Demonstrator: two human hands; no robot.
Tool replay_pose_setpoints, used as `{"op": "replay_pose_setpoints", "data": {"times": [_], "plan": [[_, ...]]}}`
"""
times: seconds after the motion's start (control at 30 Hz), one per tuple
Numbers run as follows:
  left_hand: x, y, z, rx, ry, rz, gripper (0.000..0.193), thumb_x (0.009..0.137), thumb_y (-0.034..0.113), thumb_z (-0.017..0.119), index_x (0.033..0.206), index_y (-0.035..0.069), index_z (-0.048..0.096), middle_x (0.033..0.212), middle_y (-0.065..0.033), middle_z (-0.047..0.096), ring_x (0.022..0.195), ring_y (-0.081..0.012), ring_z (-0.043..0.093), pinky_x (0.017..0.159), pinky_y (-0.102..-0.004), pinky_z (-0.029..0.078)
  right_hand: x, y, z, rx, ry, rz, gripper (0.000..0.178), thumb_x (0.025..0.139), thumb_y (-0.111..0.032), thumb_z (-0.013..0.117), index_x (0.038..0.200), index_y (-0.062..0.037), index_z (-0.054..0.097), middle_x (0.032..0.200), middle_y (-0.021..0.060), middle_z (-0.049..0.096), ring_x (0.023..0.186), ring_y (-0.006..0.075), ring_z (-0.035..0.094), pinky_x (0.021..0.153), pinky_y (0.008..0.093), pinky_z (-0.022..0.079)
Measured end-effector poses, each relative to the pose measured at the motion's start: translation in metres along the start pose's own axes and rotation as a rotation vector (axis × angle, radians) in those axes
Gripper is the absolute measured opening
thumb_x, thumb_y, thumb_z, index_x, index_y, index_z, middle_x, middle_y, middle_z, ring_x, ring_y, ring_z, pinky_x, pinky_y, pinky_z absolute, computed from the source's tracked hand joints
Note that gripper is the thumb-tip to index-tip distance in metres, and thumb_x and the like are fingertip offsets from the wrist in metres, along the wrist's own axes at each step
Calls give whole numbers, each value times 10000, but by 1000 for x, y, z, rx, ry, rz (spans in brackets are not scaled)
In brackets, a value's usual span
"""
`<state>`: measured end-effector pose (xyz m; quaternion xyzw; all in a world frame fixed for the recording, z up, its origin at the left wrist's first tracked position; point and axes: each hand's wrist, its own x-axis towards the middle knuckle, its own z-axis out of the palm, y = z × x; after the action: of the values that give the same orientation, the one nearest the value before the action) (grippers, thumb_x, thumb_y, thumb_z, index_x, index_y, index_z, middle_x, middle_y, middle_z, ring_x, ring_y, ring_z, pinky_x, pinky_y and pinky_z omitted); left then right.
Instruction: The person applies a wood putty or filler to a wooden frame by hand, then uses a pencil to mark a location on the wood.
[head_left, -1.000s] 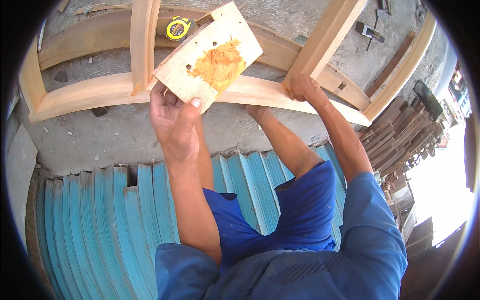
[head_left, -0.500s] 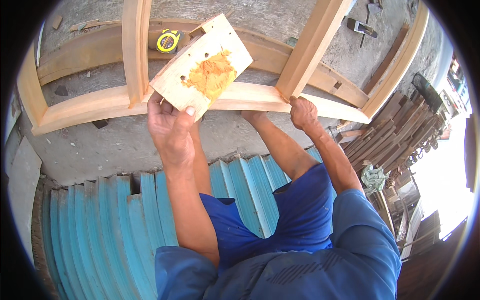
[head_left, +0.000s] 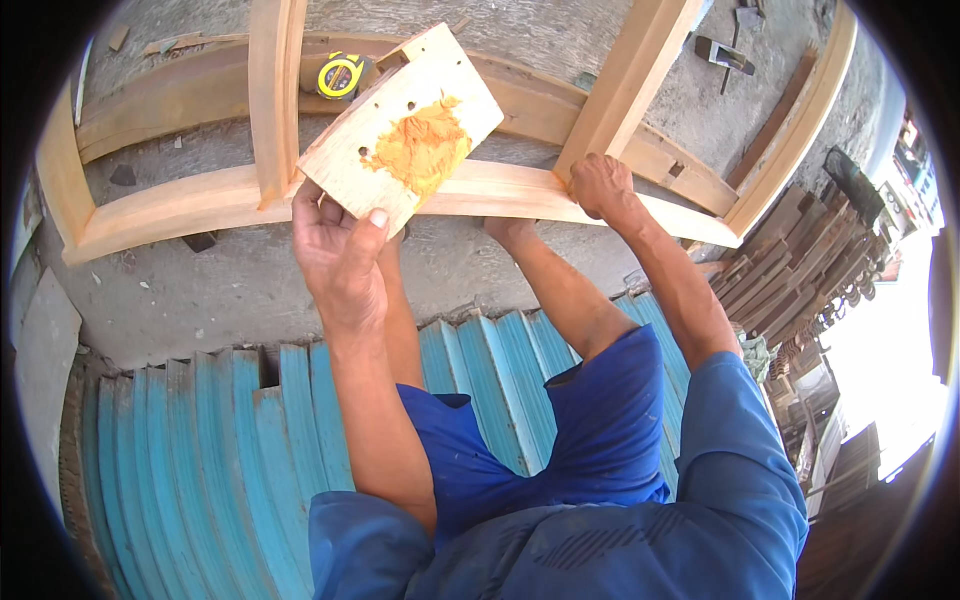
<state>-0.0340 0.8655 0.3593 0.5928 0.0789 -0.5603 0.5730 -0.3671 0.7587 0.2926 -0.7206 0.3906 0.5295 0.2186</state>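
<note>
My left hand (head_left: 343, 262) grips a pale wooden block (head_left: 335, 160) by its near corner, thumb on top. A thick smear of orange putty (head_left: 420, 145) covers the middle of the block's face, near a few small holes. My right hand (head_left: 602, 187) is closed at the joint where an upright slat meets the curved rail of a wooden frame (head_left: 500, 192). Whatever its fingers hold is hidden behind the knuckles. Traces of orange show along the joint by my left hand.
A yellow-and-black tape measure (head_left: 340, 76) rests beyond the block, by a darker curved beam (head_left: 190, 107). A hand plane (head_left: 724, 55) lies at the far right. Stacked wood pieces (head_left: 775, 262) stand to the right. Blue corrugated sheeting (head_left: 220, 450) lies beneath me.
My right hand has moved up from the rail's near edge onto the slat joint, its wrist turning over. My left hand and the block have barely shifted.
</note>
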Motion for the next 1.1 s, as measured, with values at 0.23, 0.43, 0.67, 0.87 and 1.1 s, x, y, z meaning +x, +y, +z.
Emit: {"op": "replay_pose_setpoints", "data": {"times": [0.23,0.43,0.67,0.87,1.1], "plan": [[-5,0,-5,8,23,22,742,787,83,751,1417,-70,390,1343,-164,542,1305,-237,519,1152,-405,388,-9,24,-35,148,-40,93,179,820,-52,551,908,-26,706,940,258,712,943,449,690,817,527,539],[-1,-5,-2,7,4,14,732,787,77,748,1410,-72,393,1341,-170,543,1293,-240,526,1144,-407,388,-40,52,15,429,148,143,231,851,-82,505,1023,7,629,952,291,696,964,485,656,863,556,496],[-1,-11,6,15,-6,-7,738,784,53,749,1416,-68,388,1338,-175,546,1282,-246,534,1151,-415,391,-28,9,20,383,50,116,263,849,-69,547,1085,-47,661,921,272,707,940,445,689,863,539,528],[-1,-13,5,14,-6,3,745,785,53,754,1420,-70,383,1336,-173,546,1285,-241,531,1151,-413,395,-27,-3,30,360,-17,167,261,828,-68,549,1040,-39,697,928,273,709,960,436,692,881,517,532],[-3,-8,4,15,-6,-3,757,791,62,752,1429,-64,365,1336,-174,535,1293,-235,517,1149,-414,388,-34,25,28,519,80,93,196,846,-94,569,987,-20,684,905,258,705,932,444,684,845,516,528]]}}
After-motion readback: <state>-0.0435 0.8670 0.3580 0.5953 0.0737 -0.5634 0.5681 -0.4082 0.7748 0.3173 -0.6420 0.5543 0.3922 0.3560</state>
